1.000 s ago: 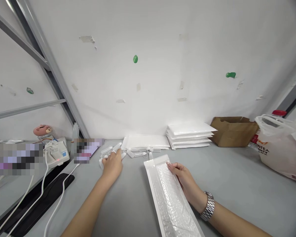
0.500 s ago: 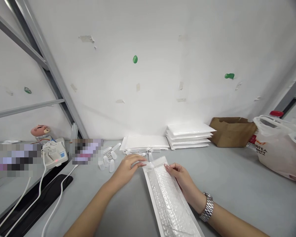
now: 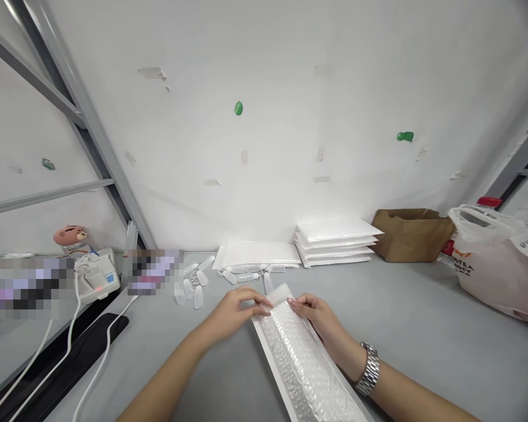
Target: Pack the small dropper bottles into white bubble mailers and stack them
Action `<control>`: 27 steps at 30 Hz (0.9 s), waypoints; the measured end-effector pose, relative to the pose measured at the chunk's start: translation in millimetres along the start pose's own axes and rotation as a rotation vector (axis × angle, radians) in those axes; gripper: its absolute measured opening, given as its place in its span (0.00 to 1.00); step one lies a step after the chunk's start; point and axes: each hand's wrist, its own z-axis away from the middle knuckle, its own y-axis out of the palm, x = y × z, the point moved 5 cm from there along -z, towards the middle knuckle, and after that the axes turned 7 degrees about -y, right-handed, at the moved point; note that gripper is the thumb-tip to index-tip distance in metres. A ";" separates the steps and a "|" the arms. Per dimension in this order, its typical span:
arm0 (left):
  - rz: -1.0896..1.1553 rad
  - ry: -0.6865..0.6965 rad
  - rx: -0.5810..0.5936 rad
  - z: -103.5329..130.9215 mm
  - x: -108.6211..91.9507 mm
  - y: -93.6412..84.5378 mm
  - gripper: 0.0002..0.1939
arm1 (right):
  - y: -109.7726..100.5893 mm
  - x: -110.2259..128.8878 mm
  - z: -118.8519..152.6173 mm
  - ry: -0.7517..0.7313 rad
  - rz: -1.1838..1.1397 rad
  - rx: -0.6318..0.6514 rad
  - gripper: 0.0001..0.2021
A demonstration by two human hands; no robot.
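A white bubble mailer slants over the near part of the grey table, its flap end pointing away from me. My left hand is closed, thumb and fingers pinching the mailer's upper left corner near the flap. On the opposite edge, my right hand grips the mailer with its thumb on top, close to the opening. A metal watch circles my right wrist. Just beyond the flap lie several small white tags with loops. The inside of the mailer is hidden.
Behind the hands, flat white mailers lie beside a stack of filled-looking mailers. At the right are a brown cardboard box and a plastic bag. White cables and a power strip occupy the left.
My left hand has moved slightly right and nearer, from the flap's left end onto the mailer's corner. The right hand keeps its grip, shifted slightly left.
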 end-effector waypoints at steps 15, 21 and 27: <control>0.018 0.049 -0.251 2.8 2.9 23.3 0.30 | -13.6 4.3 1.6 -0.184 -0.023 -0.245 0.16; -0.061 0.026 -0.126 4.7 3.4 27.2 0.31 | -8.9 8.8 5.3 -0.197 -0.018 -0.219 0.16; 0.234 0.054 -0.425 5.4 1.5 13.5 0.27 | -12.8 11.5 2.4 -0.206 -0.105 -0.258 0.16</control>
